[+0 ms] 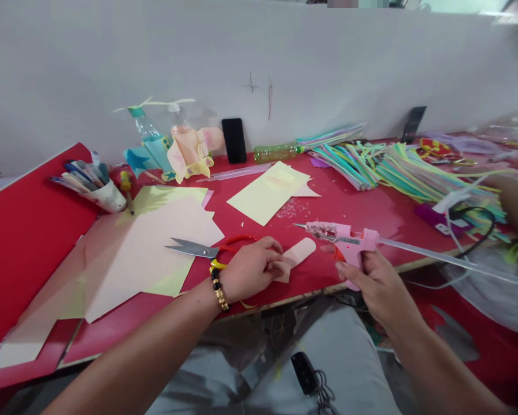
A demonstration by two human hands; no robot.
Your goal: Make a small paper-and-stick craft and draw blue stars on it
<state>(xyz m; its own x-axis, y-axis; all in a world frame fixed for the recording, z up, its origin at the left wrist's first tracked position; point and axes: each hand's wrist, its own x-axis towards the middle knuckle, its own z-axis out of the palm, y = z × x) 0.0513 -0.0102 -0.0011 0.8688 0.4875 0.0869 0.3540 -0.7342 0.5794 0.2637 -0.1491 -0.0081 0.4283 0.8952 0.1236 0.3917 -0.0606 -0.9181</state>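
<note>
R grip (371,282) shut round the handle of a pink hot glue gun (340,239), fingers wrapped tight, gun held level, crusted nozzle pointing L, long clear glue stick (431,253) sticking out the back to the R. Peach card strip (299,257) lies on the red desk (38,230) just below & L of the nozzle, not touching it; long axis runs diagonally, rounded end up twd the gun. L grip (252,270) is nearer, fingers curled on the strip's lower end, but can't tell if pinching or only pressing. Red-handled scissors (193,249) lie L of the gun, blades pointing further L, handles right by L grip. Gold-&-black beaded bracelet (218,288) on L wrist. Pale yellow card sheet (267,193) sits behind the gun, w/ bundled pastel straws (414,173) behind & to its R. Black key fob (304,372) on grey trousers below it.
</note>
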